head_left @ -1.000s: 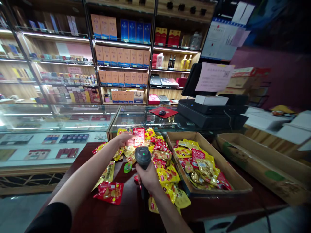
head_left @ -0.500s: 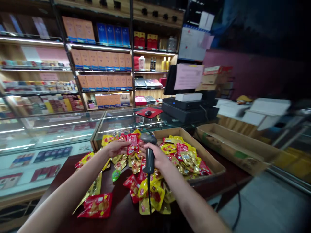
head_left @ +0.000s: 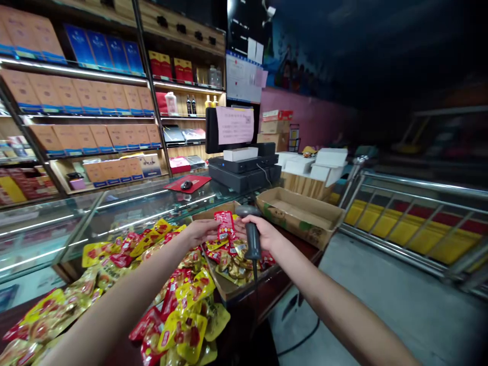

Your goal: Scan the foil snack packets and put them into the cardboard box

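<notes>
Nearest to us, a heap of yellow and red snack packets (head_left: pixel 183 315) spreads across the dark tabletop (head_left: pixel 247 310), running under our left forearm. Our left hand (head_left: pixel 200 233) reaches out over the heap, and its fingers (head_left: pixel 214 229) are closed on a red packet (head_left: pixel 224 226), which stands upright just beside our right hand (head_left: pixel 264 234). That hand's fingers (head_left: pixel 246 219) wrap around the neck of a black handheld scanner (head_left: pixel 252 239), its head (head_left: pixel 247 209) tipped toward the packet. Below both hands, a cardboard tray (head_left: pixel 224 290) holds more packets (head_left: pixel 232 267). A second, shallower cardboard box (head_left: pixel 299 216) sits to the right of the tray. Beyond the hands lies a glass display case (head_left: pixel 125 213), with a mouse (head_left: pixel 186 185) on a red mat (head_left: pixel 186 184) on top of it. Next to the mat stands a black till (head_left: pixel 244 173), with a pink notice (head_left: pixel 234 125) taped to its screen. Farther back, lit shelves (head_left: pixel 87 96) carry rows of boxed goods, and white boxes (head_left: pixel 312 162) are stacked on a wooden counter to the right.
</notes>
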The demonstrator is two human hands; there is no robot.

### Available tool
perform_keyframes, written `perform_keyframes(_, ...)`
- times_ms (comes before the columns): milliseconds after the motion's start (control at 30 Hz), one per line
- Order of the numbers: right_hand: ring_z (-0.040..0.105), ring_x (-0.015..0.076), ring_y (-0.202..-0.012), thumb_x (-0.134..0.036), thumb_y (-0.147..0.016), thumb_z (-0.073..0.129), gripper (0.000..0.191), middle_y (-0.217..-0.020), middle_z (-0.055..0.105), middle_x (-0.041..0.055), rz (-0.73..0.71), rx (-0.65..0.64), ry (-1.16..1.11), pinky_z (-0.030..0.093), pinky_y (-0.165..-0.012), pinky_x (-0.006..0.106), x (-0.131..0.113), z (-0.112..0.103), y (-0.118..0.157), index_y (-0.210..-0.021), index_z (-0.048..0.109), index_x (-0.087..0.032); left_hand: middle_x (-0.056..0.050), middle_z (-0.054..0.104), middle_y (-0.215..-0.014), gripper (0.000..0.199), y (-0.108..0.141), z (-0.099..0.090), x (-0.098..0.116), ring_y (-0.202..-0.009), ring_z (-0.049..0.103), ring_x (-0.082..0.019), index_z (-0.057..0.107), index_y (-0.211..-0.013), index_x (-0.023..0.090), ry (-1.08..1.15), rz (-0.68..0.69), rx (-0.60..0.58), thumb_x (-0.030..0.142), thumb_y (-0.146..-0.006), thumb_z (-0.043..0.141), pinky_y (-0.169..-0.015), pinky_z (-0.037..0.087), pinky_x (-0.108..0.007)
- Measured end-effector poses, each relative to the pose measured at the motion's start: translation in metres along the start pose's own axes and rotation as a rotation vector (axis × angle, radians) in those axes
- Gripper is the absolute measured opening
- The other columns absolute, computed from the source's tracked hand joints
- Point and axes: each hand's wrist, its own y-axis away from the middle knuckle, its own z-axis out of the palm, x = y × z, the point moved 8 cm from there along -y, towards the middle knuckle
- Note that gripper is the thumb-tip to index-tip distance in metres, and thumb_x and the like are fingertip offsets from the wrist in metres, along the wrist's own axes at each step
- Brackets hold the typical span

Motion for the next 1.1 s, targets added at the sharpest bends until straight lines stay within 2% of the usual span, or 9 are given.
perform_keyframes(67,0.067,0.0152,-0.071,-0.01,-0.071,0.055,0.016,-0.075,0.069,0.0064,-0.042,0.11,0.027,0.055,-0.07,0.027,-0.011,-0.023,0.006,-0.085,0.063,-0.012,-0.012,0.07,-0.093,0.028,-0.009,0.02,-0.004,-0.075,0.068,-0.017,0.067,-0.091,0.01,-0.018,-0.015,-0.044,0.021,-0.066,0.077,-0.072,0.056,-0.029)
perform_keyframes(133,0.067,0.0148,-0.071,-0.01,-0.072,0.055,0.015,-0.077,0.07,0.007,-0.071,0.168,0.038,0.055,-0.067,0.025,-0.016,-0.035,0.012,-0.084,0.063,-0.012,-0.011,0.069,-0.094,0.03,-0.011,0.029,-0.008,-0.077,0.068,-0.018,0.068,-0.091,0.01,-0.029,-0.026,-0.059,0.021,-0.064,0.079,-0.074,0.056,-0.03)
perform_keyframes(267,0.068,0.0164,-0.074,-0.008,-0.072,0.052,0.018,-0.081,0.07,0.0084,-0.055,0.118,-0.02,0.055,-0.07,0.027,-0.008,-0.026,0.017,-0.086,0.062,-0.012,-0.011,0.07,-0.091,0.03,-0.002,0.019,-0.009,-0.078,0.067,-0.019,0.069,-0.09,0.01,-0.04,-0.021,-0.041,0.021,-0.064,0.079,-0.075,0.056,-0.031)
perform_keyframes(433,0.069,0.0186,-0.084,-0.006,-0.07,0.051,0.02,-0.084,0.07,0.0086,0.019,-0.032,0.005,0.055,-0.078,0.031,0.026,0.03,0.017,-0.087,0.061,-0.013,-0.011,0.07,-0.09,0.028,0.031,-0.027,-0.002,-0.078,0.067,-0.018,0.068,-0.087,0.011,-0.015,0.006,0.027,0.02,-0.063,0.08,-0.071,0.056,-0.029)
perform_keyframes(633,0.069,0.0184,-0.085,-0.006,-0.071,0.049,0.021,-0.082,0.071,0.0095,0.208,-0.204,0.058,0.053,-0.082,0.033,0.1,0.115,0.019,-0.086,0.062,-0.012,-0.011,0.069,-0.095,0.034,0.105,-0.106,-0.002,-0.081,0.067,-0.019,0.068,-0.094,0.012,-0.045,0.057,0.134,0.022,-0.063,0.08,-0.074,0.055,-0.029)
perform_keyframes(767,0.068,0.017,-0.08,-0.006,-0.07,0.05,0.017,-0.078,0.07,0.0084,0.329,-0.325,0.112,0.053,-0.079,0.029,0.164,0.163,0.023,-0.081,0.062,-0.012,-0.008,0.07,-0.09,0.041,0.168,-0.162,-0.012,-0.079,0.066,-0.018,0.069,-0.103,0.015,-0.336,0.107,0.269,0.031,-0.065,0.077,-0.066,0.052,-0.025)
perform_keyframes(900,0.068,0.0166,-0.078,-0.007,-0.068,0.053,0.012,-0.075,0.069,0.007,0.46,-0.412,0.17,0.053,-0.076,0.028,0.227,0.195,0.033,-0.074,0.061,-0.013,-0.005,0.071,-0.084,0.043,0.223,-0.205,-0.023,-0.074,0.064,-0.018,0.071,-0.102,0.018,-0.693,0.237,0.443,0.038,-0.064,0.074,-0.063,0.047,-0.022)
perform_keyframes(1000,0.067,0.0159,-0.078,-0.008,-0.066,0.055,0.013,-0.076,0.068,0.0061,0.516,-0.439,0.227,0.051,-0.078,0.029,0.265,0.209,0.039,-0.077,0.061,-0.013,-0.004,0.071,-0.084,0.038,0.251,-0.222,-0.04,-0.075,0.063,-0.019,0.072,-0.097,0.02,-0.912,0.225,0.486,0.042,-0.065,0.071,-0.065,0.045,-0.022)
perform_keyframes(1100,0.066,0.0138,-0.076,-0.009,-0.066,0.055,0.011,-0.074,0.067,0.0039,0.521,-0.426,0.302,0.05,-0.078,0.027,0.289,0.213,0.043,-0.074,0.061,-0.014,-0.004,0.07,-0.083,0.039,0.27,-0.226,-0.06,-0.075,0.063,-0.021,0.072,-0.093,0.023,-1.124,0.102,0.417,0.043,-0.06,0.073,-0.065,0.043,-0.024)
